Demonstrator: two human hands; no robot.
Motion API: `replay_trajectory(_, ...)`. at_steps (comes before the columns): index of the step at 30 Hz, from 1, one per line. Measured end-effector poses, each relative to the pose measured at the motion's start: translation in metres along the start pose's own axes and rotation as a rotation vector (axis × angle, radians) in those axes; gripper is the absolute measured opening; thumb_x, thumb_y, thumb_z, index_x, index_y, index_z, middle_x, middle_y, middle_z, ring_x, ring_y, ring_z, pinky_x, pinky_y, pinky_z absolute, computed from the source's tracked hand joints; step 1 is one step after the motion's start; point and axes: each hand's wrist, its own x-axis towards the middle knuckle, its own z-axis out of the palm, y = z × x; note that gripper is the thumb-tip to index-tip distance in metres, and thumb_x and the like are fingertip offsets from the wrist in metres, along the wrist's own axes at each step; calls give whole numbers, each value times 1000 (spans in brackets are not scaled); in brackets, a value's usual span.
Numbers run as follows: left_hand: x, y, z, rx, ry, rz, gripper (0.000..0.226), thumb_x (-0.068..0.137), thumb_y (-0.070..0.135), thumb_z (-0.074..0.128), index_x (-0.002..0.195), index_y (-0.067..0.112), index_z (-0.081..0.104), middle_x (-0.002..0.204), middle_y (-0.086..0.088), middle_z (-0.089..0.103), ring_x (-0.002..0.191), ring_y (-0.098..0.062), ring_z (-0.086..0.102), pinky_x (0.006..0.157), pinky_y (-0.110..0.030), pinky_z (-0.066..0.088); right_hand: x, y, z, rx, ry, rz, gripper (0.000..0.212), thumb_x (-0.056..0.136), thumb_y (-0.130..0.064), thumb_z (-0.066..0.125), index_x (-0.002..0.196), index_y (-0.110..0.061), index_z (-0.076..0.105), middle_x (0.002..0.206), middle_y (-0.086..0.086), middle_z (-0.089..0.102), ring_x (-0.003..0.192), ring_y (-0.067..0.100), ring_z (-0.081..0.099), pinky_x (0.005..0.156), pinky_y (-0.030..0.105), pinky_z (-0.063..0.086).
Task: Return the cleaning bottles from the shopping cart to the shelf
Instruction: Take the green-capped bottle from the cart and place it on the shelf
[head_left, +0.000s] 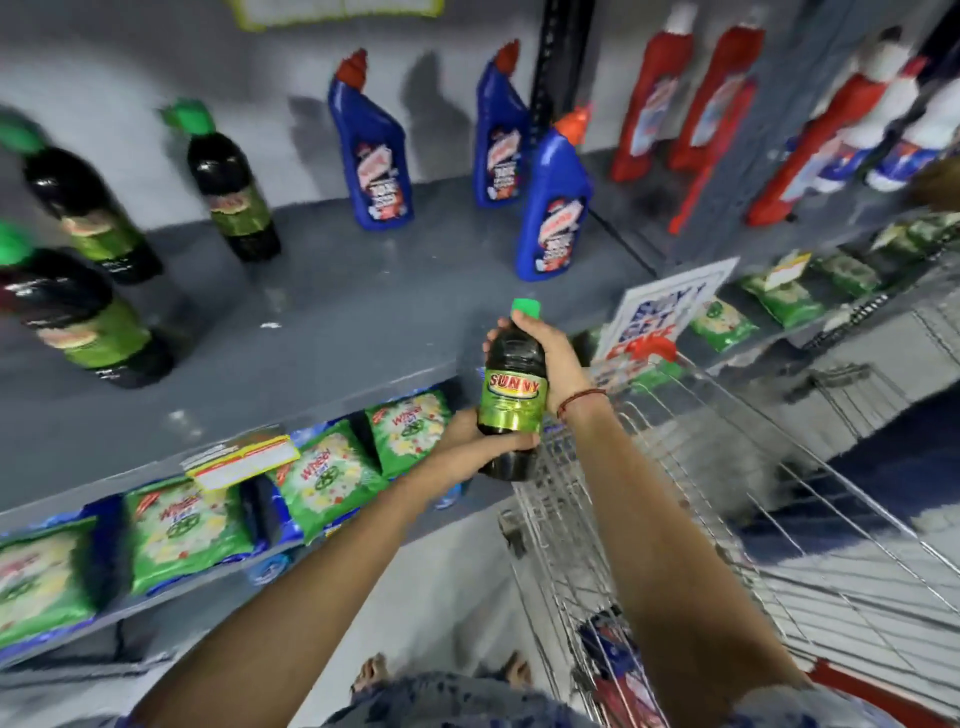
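I hold a dark bottle (513, 395) with a green cap and a green "Sunny" label upright, just in front of the grey shelf (322, 322) edge. My right hand (545, 348) wraps its neck and shoulder. My left hand (467, 441) cups its base. Three matching dark bottles (234, 192) stand at the shelf's left, and three blue bottles (371, 150) with red caps stand at its middle. The wire shopping cart (675, 467) is below right, with a blue and red bottle (618, 660) lying inside.
Red bottles (649, 104) fill the adjoining shelf on the right. Green detergent packets (322, 478) line the lower shelf. A "Buy Get Free" sign (660, 306) hangs at the shelf edge beside the cart. My feet (374, 670) show on the floor.
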Motion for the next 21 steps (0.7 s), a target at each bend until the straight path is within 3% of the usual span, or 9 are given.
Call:
replay_trajectory(2, -11, 1, -30, 27, 82, 49, 22, 70, 24, 79, 86, 34, 67, 91, 4, 72, 74, 8, 64, 70, -6, 49, 12, 5, 36, -143, -23, -59, 16, 85, -20, 62, 77, -7, 65, 67, 9, 71, 66, 23, 66, 71, 32, 56)
replay_trajectory(6, -28, 9, -88, 61, 302, 117, 36, 59, 39, 79, 91, 29, 66, 95, -5, 74, 90, -13, 68, 86, -31, 53, 29, 4, 110, -397, -140, -183, 16, 82, -27, 67, 77, -12, 69, 72, 5, 74, 69, 17, 69, 69, 28, 58)
replay_trajectory(9, -32, 17, -128, 56, 483, 201, 43, 56, 44, 80, 91, 33, 58, 97, -2, 72, 93, -14, 66, 84, -31, 52, 39, -9, 166, -641, -171, -386, 17, 82, -29, 66, 80, -13, 67, 82, 8, 67, 80, 16, 62, 82, 35, 50)
replay_trajectory(13, -26, 25, -180, 15, 616, 251, 64, 60, 36, 84, 112, 20, 50, 106, 4, 65, 100, -11, 61, 81, -22, 43, 48, -24, 228, -941, -286, -570, 9, 87, -28, 62, 90, -20, 63, 79, -10, 64, 77, 1, 59, 71, 6, 45)
replay_trajectory(18, -9, 24, -234, 82, 677, 264, 71, 58, 33, 86, 115, 18, 46, 105, 6, 60, 96, -8, 55, 67, 2, 38, 65, -20, 264, -1037, -279, -595, 31, 89, -20, 60, 112, 0, 60, 114, 19, 66, 106, 26, 61, 97, 42, 49)
replay_trajectory(19, -4, 22, -240, 97, 672, 252, 74, 57, 34, 86, 117, 17, 46, 108, 4, 62, 98, -8, 55, 71, 0, 39, 67, -16, 267, -1034, -274, -587, 33, 89, -20, 60, 115, 0, 58, 116, 20, 65, 109, 27, 61, 98, 43, 48)
replay_trajectory(21, 3, 16, -249, 129, 668, 225, 80, 55, 35, 87, 121, 16, 45, 117, -1, 63, 103, -10, 55, 84, -17, 42, 69, -9, 270, -1059, -260, -601, 34, 88, -19, 61, 117, -1, 58, 117, 19, 66, 110, 28, 60, 98, 41, 47)
